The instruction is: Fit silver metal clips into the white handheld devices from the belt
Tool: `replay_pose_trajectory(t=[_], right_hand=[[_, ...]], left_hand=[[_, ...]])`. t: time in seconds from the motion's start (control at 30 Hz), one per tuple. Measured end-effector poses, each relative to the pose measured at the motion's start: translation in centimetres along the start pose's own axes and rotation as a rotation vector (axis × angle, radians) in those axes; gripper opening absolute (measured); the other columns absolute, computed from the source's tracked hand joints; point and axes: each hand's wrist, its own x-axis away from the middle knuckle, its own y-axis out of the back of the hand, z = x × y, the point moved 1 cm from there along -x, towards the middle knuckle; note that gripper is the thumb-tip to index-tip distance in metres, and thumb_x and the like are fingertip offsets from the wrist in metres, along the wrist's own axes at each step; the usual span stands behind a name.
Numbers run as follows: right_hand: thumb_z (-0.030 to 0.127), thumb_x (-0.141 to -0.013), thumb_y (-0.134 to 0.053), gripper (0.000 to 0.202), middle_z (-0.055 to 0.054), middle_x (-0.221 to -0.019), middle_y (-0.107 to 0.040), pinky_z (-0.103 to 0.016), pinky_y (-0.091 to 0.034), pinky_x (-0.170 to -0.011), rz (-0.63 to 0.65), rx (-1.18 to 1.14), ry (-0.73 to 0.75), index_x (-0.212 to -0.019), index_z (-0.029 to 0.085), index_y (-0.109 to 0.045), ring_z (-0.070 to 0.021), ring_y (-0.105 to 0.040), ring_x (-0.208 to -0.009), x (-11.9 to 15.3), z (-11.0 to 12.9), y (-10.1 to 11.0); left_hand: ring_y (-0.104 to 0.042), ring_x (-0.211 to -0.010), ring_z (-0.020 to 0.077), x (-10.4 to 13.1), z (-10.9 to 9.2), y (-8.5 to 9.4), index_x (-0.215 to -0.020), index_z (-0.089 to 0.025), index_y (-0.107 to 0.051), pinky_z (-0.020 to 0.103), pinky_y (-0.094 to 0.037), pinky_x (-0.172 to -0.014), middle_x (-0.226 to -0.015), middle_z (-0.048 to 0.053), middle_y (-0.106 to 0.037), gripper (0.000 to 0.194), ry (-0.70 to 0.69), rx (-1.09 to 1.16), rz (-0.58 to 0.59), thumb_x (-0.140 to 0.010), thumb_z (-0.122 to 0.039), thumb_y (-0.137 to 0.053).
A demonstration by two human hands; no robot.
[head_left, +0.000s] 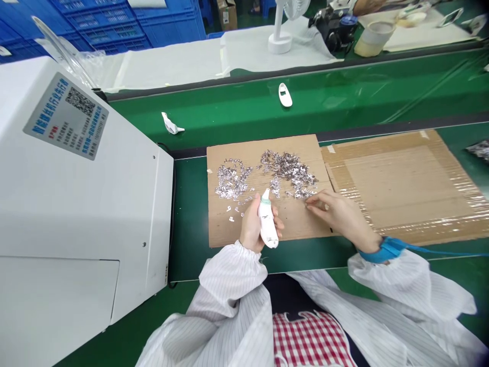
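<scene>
While the left hand's (251, 227) fingers wrap a white device (268, 227) above the near edge of the cardboard sheet (305, 224), the right hand's (338, 211) fingers look pinched together beside the darker heap of metal pieces (292, 171); whether they grip one cannot be told. Plenty remains loose there and in the brighter left heap (231, 182), but how much is done does not show.

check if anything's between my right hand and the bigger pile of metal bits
Nothing visible is in the way: the right hand has its fingertips down at the near right edge of the bigger pile. The white device in the left hand is off to the left, not between them.
</scene>
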Motion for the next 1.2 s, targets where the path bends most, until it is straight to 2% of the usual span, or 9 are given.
replay_pose_trajectory(t=[0.2,0.3,0.37,0.53,0.63,0.77,0.9,1.1,1.2], right_hand=[[0.031,-0.092,-0.057,0.018,-0.005,-0.095,-0.076,-0.033,-0.049,-0.066,0.020,-0.015,-0.010,-0.090,0.023,-0.073,-0.0233,-0.071,-0.082,-0.3,1.1,0.0],[0.033,-0.092,-0.060,0.016,-0.002,-0.085,-0.077,-0.032,-0.050,-0.063,-0.016,-0.162,-0.062,-0.093,0.024,-0.073,-0.0200,-0.071,-0.070,-0.3,2.8,1.0],[0.034,-0.092,-0.060,0.017,-0.001,-0.087,-0.078,-0.030,-0.052,-0.063,-0.055,-0.298,-0.060,-0.096,0.026,-0.073,-0.0183,-0.071,-0.070,-0.3,4.5,1.8],[0.027,-0.094,-0.057,0.018,-0.004,-0.098,-0.076,-0.030,-0.054,-0.070,-0.119,-0.466,0.195,-0.101,0.025,-0.074,-0.0173,-0.070,-0.083,-0.6,8.3,3.0],[0.025,-0.093,-0.059,0.016,-0.004,-0.095,-0.075,-0.029,-0.053,-0.068,-0.111,-0.450,0.235,-0.099,0.023,-0.073,-0.0154,-0.067,-0.075,-0.8,9.5,2.8],[0.024,-0.094,-0.059,0.016,-0.004,-0.092,-0.075,-0.028,-0.052,-0.065,-0.176,-0.386,0.213,-0.099,0.022,-0.074,-0.0146,-0.067,-0.075,-0.9,10.3,2.5],[0.026,-0.095,-0.058,0.019,-0.004,-0.092,-0.075,-0.028,-0.052,-0.066,-0.205,-0.296,0.219,-0.101,0.023,-0.075,-0.0151,-0.069,-0.077,-0.8,10.8,2.5],[0.025,-0.097,-0.054,0.022,-0.005,-0.096,-0.076,-0.028,-0.054,-0.071,-0.201,-0.210,0.263,-0.105,0.022,-0.074,-0.0150,-0.070,-0.082,-0.8,11.1,2.3],[0.023,-0.097,-0.055,0.020,-0.004,-0.094,-0.076,-0.026,-0.054,-0.070,-0.230,-0.167,0.295,-0.104,0.022,-0.074,-0.0141,-0.070,-0.080,-0.7,11.2,2.2]], left_hand=[[-0.056,-0.037,0.0141,-0.1,0.7,-0.2,-0.097,-0.018,-0.052,0.024,-0.044,-0.029,-0.062,-0.002,-0.055,0.030,-0.016,-0.046,0.021,-0.098,-0.046,-0.041],[-0.059,-0.040,0.0133,0.0,0.9,-0.3,-0.101,-0.019,-0.051,0.022,-0.045,-0.031,-0.069,-0.002,-0.059,0.027,-0.107,-0.098,0.015,-0.092,-0.044,-0.056],[-0.060,-0.041,0.0130,0.0,0.9,-0.5,-0.105,-0.019,-0.051,0.022,-0.047,-0.033,-0.072,-0.002,-0.061,0.032,-0.133,-0.109,0.018,-0.089,-0.045,-0.061],[-0.057,-0.040,0.0115,0.2,0.6,-0.7,-0.103,-0.018,-0.052,0.021,-0.045,-0.034,-0.067,-0.002,-0.059,0.032,-0.162,-0.068,-0.024,-0.092,-0.048,-0.056],[-0.055,-0.041,0.0103,0.3,0.5,-0.7,-0.099,-0.021,-0.050,0.021,-0.047,-0.041,-0.063,-0.005,-0.056,0.025,-0.251,-0.064,-0.096,-0.094,-0.046,-0.054],[-0.059,-0.057,0.0110,0.3,0.6,-0.6,-0.097,-0.024,-0.051,0.022,-0.052,-0.057,-0.067,-0.005,-0.055,0.016,-0.415,-0.058,-0.196,-0.096,-0.039,-0.054],[-0.060,-0.073,0.0127,0.4,0.8,-0.4,-0.104,-0.024,-0.056,0.021,-0.049,-0.067,-0.079,-0.002,-0.059,0.018,-0.465,-0.033,-0.265,-0.093,-0.038,-0.060],[-0.056,-0.082,0.0112,0.7,0.8,-0.4,-0.101,-0.025,-0.061,0.019,-0.045,-0.074,-0.090,-0.001,-0.060,0.014,-0.597,-0.093,-0.283,-0.092,-0.034,-0.063],[-0.056,-0.086,0.0122,0.6,0.8,-0.4,-0.104,-0.025,-0.061,0.020,-0.045,-0.076,-0.094,0.000,-0.060,0.016,-0.598,-0.101,-0.271,-0.092,-0.036,-0.062]])
